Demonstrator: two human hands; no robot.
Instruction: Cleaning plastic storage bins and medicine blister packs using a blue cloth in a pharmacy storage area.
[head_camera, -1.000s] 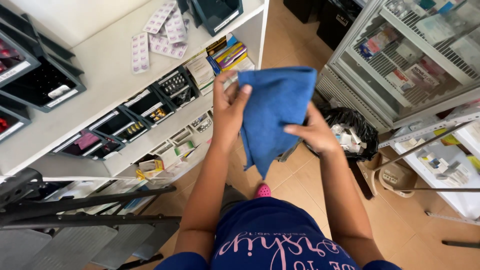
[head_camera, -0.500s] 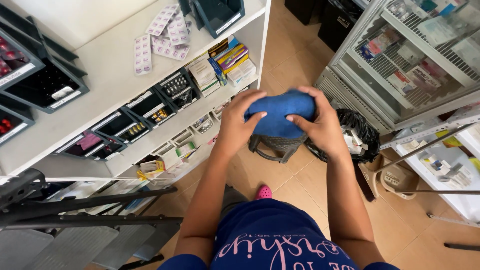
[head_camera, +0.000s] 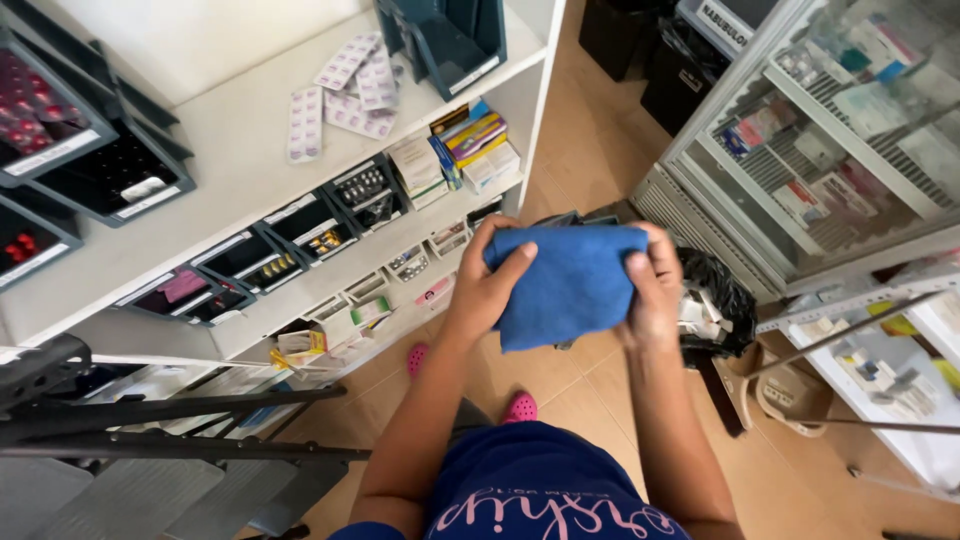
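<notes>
Gripping a folded blue cloth (head_camera: 567, 285) between them, the left hand (head_camera: 487, 290) and right hand (head_camera: 650, 290) pinch opposite edges, seemingly to keep its fold flat; white shelves (head_camera: 230, 170) with blister packs (head_camera: 345, 95) sit left of the left hand; a black bin (head_camera: 715, 290) lies just beyond the right.

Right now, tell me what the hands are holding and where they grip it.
Both hands hold a blue cloth: the left hand grips its left edge, the right hand its right edge.
</notes>
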